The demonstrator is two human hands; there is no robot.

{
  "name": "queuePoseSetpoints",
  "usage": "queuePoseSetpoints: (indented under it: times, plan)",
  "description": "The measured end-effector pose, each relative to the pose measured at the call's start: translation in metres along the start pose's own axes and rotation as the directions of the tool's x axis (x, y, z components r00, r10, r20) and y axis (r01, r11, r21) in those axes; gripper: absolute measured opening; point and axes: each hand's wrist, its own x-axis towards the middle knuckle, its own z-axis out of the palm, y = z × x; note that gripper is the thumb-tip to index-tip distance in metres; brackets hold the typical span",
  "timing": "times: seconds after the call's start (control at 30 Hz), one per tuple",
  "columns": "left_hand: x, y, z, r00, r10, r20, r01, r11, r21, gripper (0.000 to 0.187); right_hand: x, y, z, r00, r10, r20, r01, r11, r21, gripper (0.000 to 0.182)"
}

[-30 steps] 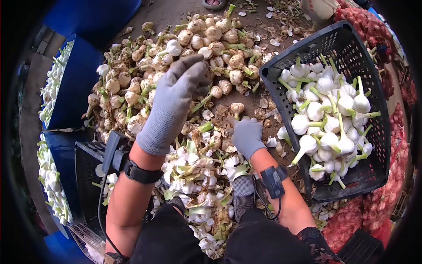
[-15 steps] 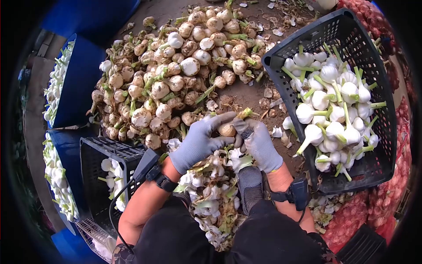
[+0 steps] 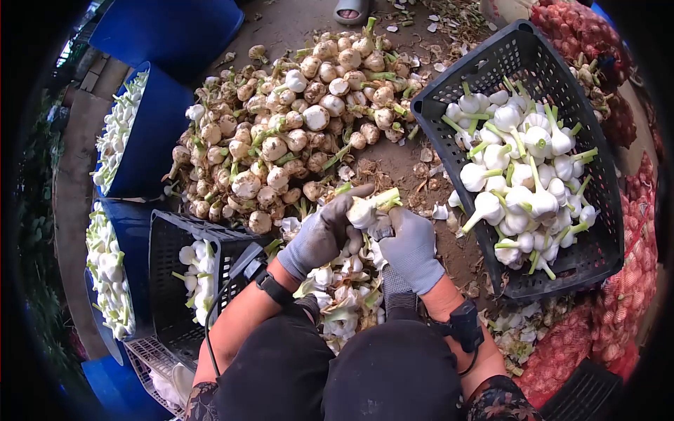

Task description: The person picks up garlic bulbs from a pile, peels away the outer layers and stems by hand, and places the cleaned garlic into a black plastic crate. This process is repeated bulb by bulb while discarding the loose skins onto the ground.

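Both my hands wear grey gloves and meet over the ground in the middle. My left hand [image 3: 317,237] is wrapped round a garlic bulb [image 3: 361,213], whose cut green stem points to the right. Close against the bulb's right side, my right hand [image 3: 412,252] has its fingers bent and pressed together; a small dark grey piece shows at its fingertips, too small to name. Below the hands, between my feet, lies a heap of peeled garlic skins [image 3: 342,298]. Beyond them spreads a large pile of unpeeled, soil-stained garlic [image 3: 274,149].
A black crate [image 3: 597,263] of white garlic bulbs stands at right, beside red mesh sacks [image 3: 635,259]. Another black crate [image 3: 172,242] with bulbs is at left, near blue tubs [image 3: 151,140] full of garlic. Another person's shod foot [image 3: 350,10] shows at the top.
The bulb has turned in my hands and now shows whiter, with its stem to the right. My view has shifted slightly, and another person's foot has appeared at the top.
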Motion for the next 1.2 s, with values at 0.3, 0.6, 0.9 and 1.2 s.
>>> queuePoseSetpoints:
  times: [0.3, 0.6, 0.9, 1.2]
  plan:
    - [-0.009, -0.004, -0.007, 0.992, -0.006, -0.128, 0.041, 0.962, 0.269, 0.068, 0.008, 0.016, 0.019, 0.938, 0.154, 0.310, -0.344, 0.529, 0.776, 0.018]
    - [0.012, -0.027, -0.028, 0.899, 0.336, -0.281, -0.021, 0.674, 0.738, 0.044, -0.003, 0.037, 0.028, 0.955, -0.038, 0.294, -0.145, 0.804, 0.577, 0.014]
    - [0.005, 0.009, 0.006, 0.959, -0.250, -0.132, 0.278, 0.922, 0.269, 0.040, -0.019, 0.069, 0.005, 0.938, 0.335, 0.095, -0.346, 0.924, 0.161, 0.024]
    - [0.072, 0.061, 0.021, 0.958, 0.284, -0.030, -0.227, 0.820, 0.525, 0.054, -0.016, 0.050, 0.018, 0.776, -0.042, 0.630, -0.117, 0.971, 0.208, 0.035]
